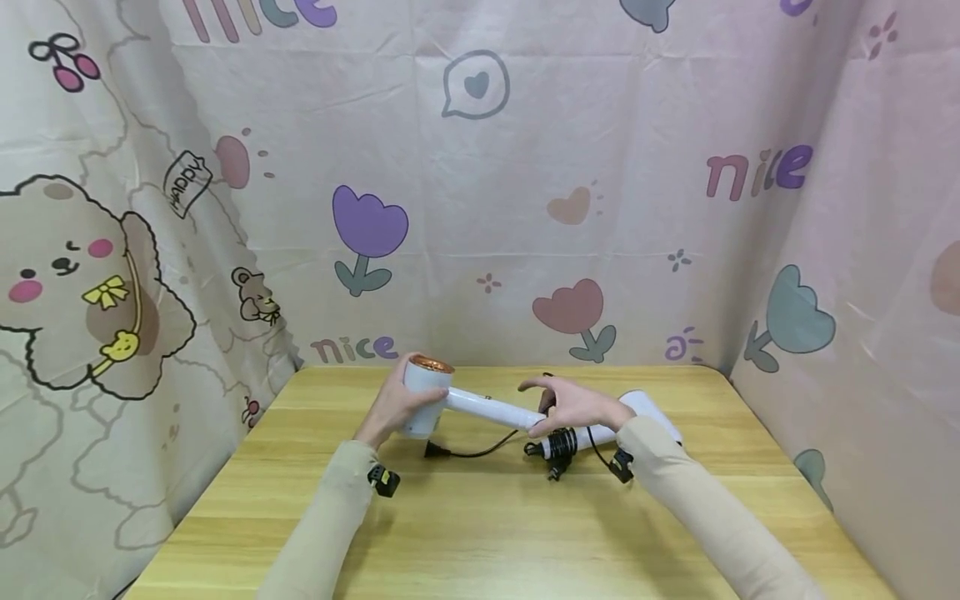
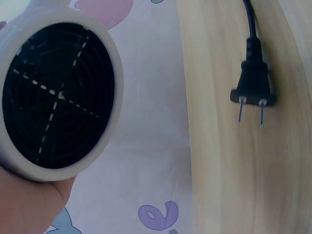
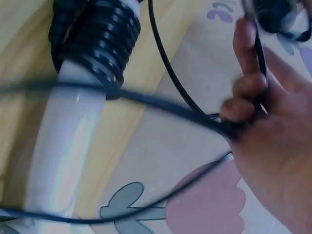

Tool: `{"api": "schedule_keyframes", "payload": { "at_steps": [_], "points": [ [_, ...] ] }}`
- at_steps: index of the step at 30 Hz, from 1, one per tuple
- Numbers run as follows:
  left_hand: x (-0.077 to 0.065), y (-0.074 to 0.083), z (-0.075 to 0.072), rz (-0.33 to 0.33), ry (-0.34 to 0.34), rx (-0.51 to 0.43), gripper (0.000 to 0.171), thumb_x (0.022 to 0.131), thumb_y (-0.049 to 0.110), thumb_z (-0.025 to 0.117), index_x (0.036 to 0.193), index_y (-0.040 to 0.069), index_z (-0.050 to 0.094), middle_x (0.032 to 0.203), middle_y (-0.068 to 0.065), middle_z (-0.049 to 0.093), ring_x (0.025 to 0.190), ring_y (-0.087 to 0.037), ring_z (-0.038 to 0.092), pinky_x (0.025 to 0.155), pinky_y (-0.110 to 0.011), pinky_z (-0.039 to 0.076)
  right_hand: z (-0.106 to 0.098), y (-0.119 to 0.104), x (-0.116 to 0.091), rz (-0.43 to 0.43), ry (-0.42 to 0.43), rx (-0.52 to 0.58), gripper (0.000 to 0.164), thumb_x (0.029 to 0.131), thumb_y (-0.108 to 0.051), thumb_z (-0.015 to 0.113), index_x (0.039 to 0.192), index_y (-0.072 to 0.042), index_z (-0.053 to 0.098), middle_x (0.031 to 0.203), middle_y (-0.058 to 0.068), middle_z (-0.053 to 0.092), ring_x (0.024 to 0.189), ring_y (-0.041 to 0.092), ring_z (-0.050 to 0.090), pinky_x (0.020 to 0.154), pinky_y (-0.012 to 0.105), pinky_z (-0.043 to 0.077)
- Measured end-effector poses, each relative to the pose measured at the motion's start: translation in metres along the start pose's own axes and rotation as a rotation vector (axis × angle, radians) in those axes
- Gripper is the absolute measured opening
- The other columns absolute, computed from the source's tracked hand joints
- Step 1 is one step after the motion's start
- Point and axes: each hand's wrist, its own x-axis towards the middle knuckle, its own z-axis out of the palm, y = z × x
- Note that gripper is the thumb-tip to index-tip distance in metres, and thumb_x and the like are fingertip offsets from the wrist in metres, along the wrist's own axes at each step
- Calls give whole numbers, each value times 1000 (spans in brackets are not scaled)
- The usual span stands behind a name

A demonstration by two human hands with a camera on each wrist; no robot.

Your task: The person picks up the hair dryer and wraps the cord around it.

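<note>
Two hands are on my feed, both at one white hair dryer (image 1: 491, 408). The left hand (image 1: 393, 407) is wrapped around its barrel, holding it above the worktop (image 1: 480, 533). The barrel's copper-coloured ring (image 1: 432, 365) faces up, and my left wrist view shows the dark grille (image 2: 58, 95) at the other end. From the barrel, the handle slants slightly down toward the right hand (image 1: 577, 404). That hand has fingers curled round a black cord (image 3: 151, 101) beside the handle's end; whether it also grips the handle I can't tell. Loops of cord cross my right wrist view, some of them blurred.

Below the handle, a black two-pin plug (image 1: 435, 450) lies on the worktop, its lead running off to the right. Just under the right hand I see a second hair dryer (image 1: 651, 408), also white, lying on the worktop with its own cord coiled (image 1: 561, 443) tightly around the handle. Pale sleeves (image 1: 322, 517) cover both arms. Behind everything hangs a printed curtain (image 1: 480, 167) with tulips and hearts.
</note>
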Motion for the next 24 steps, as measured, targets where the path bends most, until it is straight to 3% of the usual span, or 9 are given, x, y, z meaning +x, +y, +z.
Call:
{"api": "schedule_keyframes", "payload": {
  "at_steps": [6, 9, 14, 15, 18, 21, 24],
  "points": [
    [2, -4, 6, -9, 91, 67, 81, 75, 36, 84, 140, 14, 40, 120, -17, 58, 97, -32, 61, 71, -37, 58, 10, 0, 2, -67, 247, -155, 82, 71, -26, 89, 142, -18, 49, 106, 3, 72, 97, 14, 66, 91, 42, 53],
    [-1, -4, 11, -13, 170, 78, 82, 76, 36, 83, 140, 11, 39, 116, -19, 58, 94, -32, 61, 70, -37, 57, 17, 2, 2, -112, 402, -231, 75, 72, -21, 88, 138, -16, 54, 112, 8, 71, 100, 21, 67, 90, 44, 54],
    [-7, 0, 23, 39, 336, 45, 85, 74, 39, 84, 141, 11, 39, 110, -19, 61, 86, -30, 63, 62, -34, 56, 25, 6, 4, -161, 642, -317, 66, 75, -15, 86, 134, -11, 57, 122, 12, 68, 103, 28, 67, 86, 42, 57],
    [-8, 1, 26, 50, 366, 31, 85, 74, 40, 84, 141, 12, 40, 109, -18, 62, 85, -30, 63, 61, -34, 56, 25, 7, 5, -162, 674, -301, 65, 77, -15, 84, 135, -10, 56, 122, 12, 68, 97, 27, 68, 81, 40, 58],
    [-10, 2, 32, 57, 428, -10, 83, 74, 41, 85, 139, 13, 41, 110, -16, 62, 84, -30, 63, 61, -34, 56, 23, 7, 7, -129, 746, -98, 50, 89, -16, 73, 135, -11, 55, 123, 12, 67, 79, 22, 65, 65, 31, 56],
    [-11, 0, 37, 29, 454, -59, 80, 75, 38, 84, 138, 14, 42, 112, -16, 61, 86, -31, 62, 63, -36, 56, 17, 5, 8, -78, 807, 269, 31, 99, -17, 59, 129, -10, 59, 113, 16, 67, 60, 17, 54, 47, 23, 44],
    [-11, -3, 41, 13, 462, -83, 81, 75, 37, 84, 139, 14, 41, 114, -16, 60, 89, -30, 61, 65, -36, 57, 12, 0, 8, -7, 828, 613, 28, 101, -15, 55, 128, -6, 58, 112, 19, 62, 58, 11, 55, 47, 19, 43]
  ]
}}
